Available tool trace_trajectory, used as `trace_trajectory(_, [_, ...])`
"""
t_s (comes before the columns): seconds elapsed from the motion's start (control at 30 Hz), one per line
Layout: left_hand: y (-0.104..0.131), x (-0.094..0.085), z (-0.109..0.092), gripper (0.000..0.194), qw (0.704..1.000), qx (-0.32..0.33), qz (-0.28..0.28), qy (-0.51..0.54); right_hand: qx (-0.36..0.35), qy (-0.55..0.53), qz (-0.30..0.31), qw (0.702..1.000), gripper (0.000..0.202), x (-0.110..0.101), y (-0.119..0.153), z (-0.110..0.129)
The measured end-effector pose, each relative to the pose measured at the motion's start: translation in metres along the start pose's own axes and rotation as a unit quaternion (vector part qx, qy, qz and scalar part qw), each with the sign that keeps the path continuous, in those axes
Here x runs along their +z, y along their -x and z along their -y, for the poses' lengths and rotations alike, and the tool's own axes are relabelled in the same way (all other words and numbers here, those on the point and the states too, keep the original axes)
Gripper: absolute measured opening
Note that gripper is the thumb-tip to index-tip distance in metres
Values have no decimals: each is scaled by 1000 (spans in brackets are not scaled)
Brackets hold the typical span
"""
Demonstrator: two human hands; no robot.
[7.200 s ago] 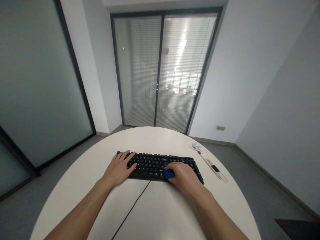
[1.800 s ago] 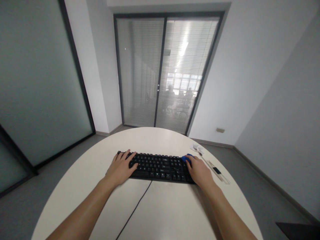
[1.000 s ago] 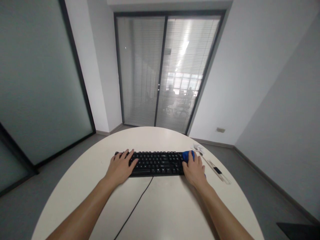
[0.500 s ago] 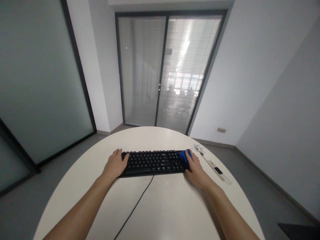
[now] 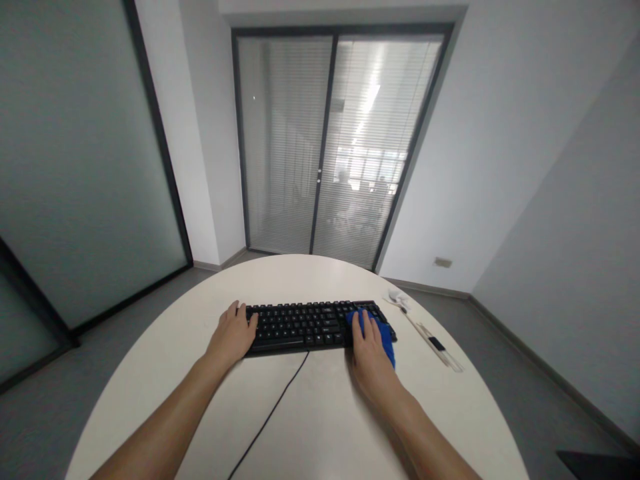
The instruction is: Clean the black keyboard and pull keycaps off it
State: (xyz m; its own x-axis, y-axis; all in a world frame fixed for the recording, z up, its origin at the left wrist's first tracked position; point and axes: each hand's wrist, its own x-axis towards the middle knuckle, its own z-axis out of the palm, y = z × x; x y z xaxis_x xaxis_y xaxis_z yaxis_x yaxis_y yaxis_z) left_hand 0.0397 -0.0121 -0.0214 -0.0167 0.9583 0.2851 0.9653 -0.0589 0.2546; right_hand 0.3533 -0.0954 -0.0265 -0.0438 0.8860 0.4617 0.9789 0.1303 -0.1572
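At the right end of the black plastic keyboard (image 5: 295,325), my right hand (image 5: 373,353) is lying nearly flat, its fingers slightly parted over a soft, rumpled blue cloth (image 5: 389,343) that is drooping past the near edge. My left hand (image 5: 233,337) is cupping the other end, thumb standing apart; whether it's gripping, I cannot tell. Toward me a thin cable (image 5: 281,399) is curving, while the smooth, pale table (image 5: 320,413) is stretching out to its rounded rim, slim sticks (image 5: 437,343) lying at right
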Motion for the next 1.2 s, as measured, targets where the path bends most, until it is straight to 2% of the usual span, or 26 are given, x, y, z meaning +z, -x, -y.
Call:
trace_trajectory(0.17, [0,2,2,59,1000,12,2,-3,-39,-47,32,998,93,-9,2,17])
trace_trajectory(0.4, [1,-2,-2,51,999,40,10,18,-136,-155,107,973,84,-38,-2,46])
trace_trajectory(0.57, [4,-1,-9,57,998,50,29,10,-159,-210,106,959,74,-53,-6,57])
trace_trajectory(0.63, [8,-7,-16,57,998,58,29,-2,-157,-220,82,959,72,-53,-7,59])
trace_trajectory(0.7, [14,-18,-27,57,997,68,-14,-13,-153,-228,54,960,73,-50,-9,61])
trace_trajectory(0.77, [23,-32,-42,56,992,114,-59,18,-148,-224,40,962,72,-45,-10,62])
trace_trajectory(0.8, [28,-38,-49,55,986,150,-65,44,-140,-214,35,966,72,-42,-11,63])
trace_trajectory(0.93, [50,-50,-77,54,958,254,-27,130,-77,-158,17,984,76,-33,-10,62])
trace_trajectory(1.0, [59,-47,-86,57,950,280,-2,140,-69,-174,29,982,79,-33,-9,60])
trace_trajectory(1.07, [64,-42,-92,63,946,290,10,148,-93,-223,61,968,85,-36,-8,59])
trace_trajectory(1.2, [68,-35,-106,71,943,277,-4,184,-149,-309,144,928,105,-51,-8,52])
